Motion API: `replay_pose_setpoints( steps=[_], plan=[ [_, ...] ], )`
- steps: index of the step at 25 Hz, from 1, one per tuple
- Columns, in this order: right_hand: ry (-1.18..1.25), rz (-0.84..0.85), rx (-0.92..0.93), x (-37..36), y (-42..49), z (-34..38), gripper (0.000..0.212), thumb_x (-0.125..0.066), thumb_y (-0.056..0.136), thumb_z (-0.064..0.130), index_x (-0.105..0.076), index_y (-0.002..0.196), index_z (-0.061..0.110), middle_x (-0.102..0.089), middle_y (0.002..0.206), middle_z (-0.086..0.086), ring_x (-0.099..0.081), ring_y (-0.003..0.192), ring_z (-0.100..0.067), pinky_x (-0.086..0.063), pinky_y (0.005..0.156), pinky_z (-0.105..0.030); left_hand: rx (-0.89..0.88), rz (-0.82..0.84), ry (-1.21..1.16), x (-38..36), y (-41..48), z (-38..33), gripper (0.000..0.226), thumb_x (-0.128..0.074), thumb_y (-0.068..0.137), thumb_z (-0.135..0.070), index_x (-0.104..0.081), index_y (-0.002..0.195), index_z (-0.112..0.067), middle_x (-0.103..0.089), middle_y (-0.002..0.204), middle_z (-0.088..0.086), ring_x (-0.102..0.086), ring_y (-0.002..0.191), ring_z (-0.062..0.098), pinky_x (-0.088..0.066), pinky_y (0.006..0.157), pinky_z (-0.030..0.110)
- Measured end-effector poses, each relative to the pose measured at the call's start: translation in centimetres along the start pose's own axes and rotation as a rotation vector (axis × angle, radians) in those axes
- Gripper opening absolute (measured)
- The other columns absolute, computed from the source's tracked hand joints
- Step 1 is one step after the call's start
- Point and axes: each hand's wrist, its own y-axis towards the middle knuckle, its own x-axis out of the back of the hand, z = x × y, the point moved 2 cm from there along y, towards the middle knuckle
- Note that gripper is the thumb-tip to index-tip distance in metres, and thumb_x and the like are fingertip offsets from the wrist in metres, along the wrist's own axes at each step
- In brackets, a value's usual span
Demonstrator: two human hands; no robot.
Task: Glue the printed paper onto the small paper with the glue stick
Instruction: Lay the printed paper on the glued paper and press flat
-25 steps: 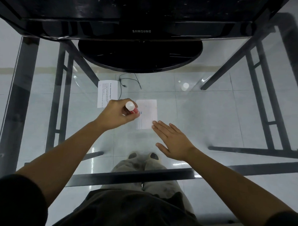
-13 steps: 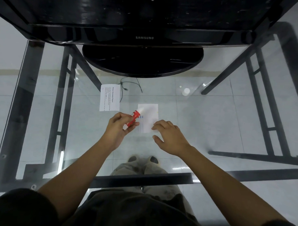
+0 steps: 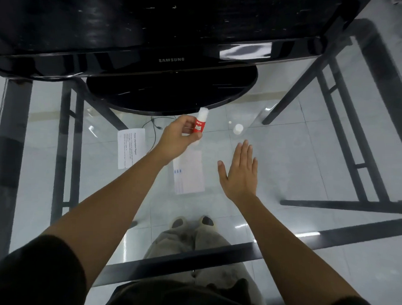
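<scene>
The left hand (image 3: 176,140) pinches a red-and-white glue stick (image 3: 199,126) above the small white paper (image 3: 190,174). The right hand (image 3: 239,172) is flat with fingers loosely spread beside that paper, on the glass table (image 3: 297,160).

Dim, cool, even light with no hard shadows. The glass table (image 3: 286,169) carries small white glints near its front edge and a soft sheen that hazes the floor tiles beneath. A bright rectangular reflection sits on the glossy monitor (image 3: 244,51) bezel. Straight lines bow at the edges from the wide lens; print on the paper (image 3: 131,147) is slightly blurred
</scene>
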Motion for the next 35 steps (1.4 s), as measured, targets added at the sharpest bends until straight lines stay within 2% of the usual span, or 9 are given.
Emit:
replay_pose_setpoints(
  steps=[2, 6, 12, 19, 23, 25, 29, 32, 35],
  plan=[
    [-0.057, 0.012, -0.020, -0.6, 0.2, -0.4, 0.076, -0.006, 0.089, 0.061, 0.006, 0.146, 0.012, 0.009, 0.157, -0.008, 0.013, 0.142, -0.024, 0.011, 0.109, -0.036, -0.036, 0.017, 0.034, -1.2, 1.9, -0.9, 0.030, -0.070, 0.081, -0.018, -0.051, 0.104, -0.023, -0.061, 0.104, -0.005, -0.059, 0.093, 0.006, -0.042, 0.075, 0.012],
    [-0.080, -0.032, -0.038, -1.2, 0.2, -0.3, 0.076, -0.004, 0.089, 0.062, 0.005, 0.146, 0.013, 0.006, 0.157, -0.007, 0.018, 0.138, -0.020, 0.009, 0.111, -0.037, -0.125, 0.027, 0.088, -3.4, 4.0, -1.7, 0.032, -0.071, 0.079, -0.017, -0.050, 0.103, -0.016, -0.062, 0.103, -0.003, -0.063, 0.092, 0.008, -0.045, 0.069, 0.003],
    [-0.088, -0.052, -0.055, -1.4, 0.2, -0.3, 0.074, -0.010, 0.091, 0.060, 0.004, 0.147, 0.013, 0.004, 0.157, -0.006, 0.019, 0.137, -0.019, 0.012, 0.109, -0.037, -0.176, 0.046, 0.155, -5.0, 4.8, -1.6, 0.030, -0.068, 0.083, -0.016, -0.049, 0.105, -0.010, -0.064, 0.111, 0.008, -0.062, 0.102, 0.018, -0.050, 0.090, 0.026],
    [-0.103, -0.041, -0.061, -1.4, 0.2, -0.2, 0.074, -0.008, 0.090, 0.061, 0.006, 0.147, 0.014, 0.007, 0.157, -0.005, 0.023, 0.136, -0.018, 0.014, 0.108, -0.037, -0.197, 0.024, 0.206, -5.1, 5.0, -1.4, 0.036, -0.068, 0.082, -0.019, -0.050, 0.112, -0.011, -0.061, 0.116, 0.006, -0.058, 0.109, 0.020, -0.046, 0.095, 0.030],
    [-0.100, -0.015, -0.050, -1.2, 0.2, -0.2, 0.075, -0.004, 0.089, 0.061, 0.007, 0.146, 0.014, 0.008, 0.157, -0.006, 0.018, 0.139, -0.021, 0.010, 0.111, -0.037, -0.176, -0.003, 0.244, -4.6, 4.3, -0.8, 0.059, -0.070, 0.081, -0.017, -0.038, 0.130, -0.013, -0.047, 0.137, 0.006, -0.044, 0.126, 0.018, -0.036, 0.099, 0.027],
    [-0.117, 0.007, -0.044, -1.0, 0.2, -0.2, 0.075, -0.003, 0.089, 0.061, 0.008, 0.146, 0.013, 0.009, 0.157, -0.007, 0.014, 0.141, -0.023, 0.010, 0.110, -0.037, -0.211, -0.062, 0.315, -3.2, 2.8, -0.1, 0.061, -0.065, 0.085, -0.019, -0.034, 0.137, -0.013, -0.043, 0.142, 0.007, -0.040, 0.130, 0.020, -0.032, 0.100, 0.025],
    [-0.175, 0.077, -0.034, 0.0, 0.2, 0.0, 0.079, 0.001, 0.085, 0.062, 0.010, 0.146, 0.012, 0.012, 0.156, -0.009, 0.012, 0.142, -0.027, 0.009, 0.111, -0.038, -0.238, -0.092, 0.570, 0.9, -1.2, 3.1, 0.059, -0.046, 0.096, -0.024, -0.018, 0.146, -0.013, -0.021, 0.155, 0.006, -0.021, 0.141, 0.022, -0.021, 0.113, 0.034],
    [-0.059, 0.057, -0.012, 1.2, -0.4, 1.3, 0.078, -0.007, 0.088, 0.062, -0.001, 0.147, 0.012, 0.007, 0.157, -0.010, 0.006, 0.143, -0.027, 0.002, 0.114, -0.038, -0.114, -0.167, 0.646, 3.7, -4.3, 5.8, 0.056, -0.035, 0.099, -0.024, -0.012, 0.147, -0.009, -0.011, 0.157, 0.007, -0.007, 0.144, 0.021, -0.012, 0.117, 0.036],
    [0.145, -0.002, 0.027, 2.0, -1.7, 4.0, 0.069, -0.033, 0.090, 0.058, -0.025, 0.142, 0.012, -0.016, 0.154, -0.011, -0.019, 0.140, -0.030, -0.022, 0.112, -0.042, 0.036, -0.257, 0.668, 5.6, -6.9, 7.7, 0.052, -0.031, 0.100, -0.019, -0.014, 0.146, -0.003, -0.013, 0.156, 0.014, -0.007, 0.144, 0.028, -0.017, 0.116, 0.043]
  ],
)
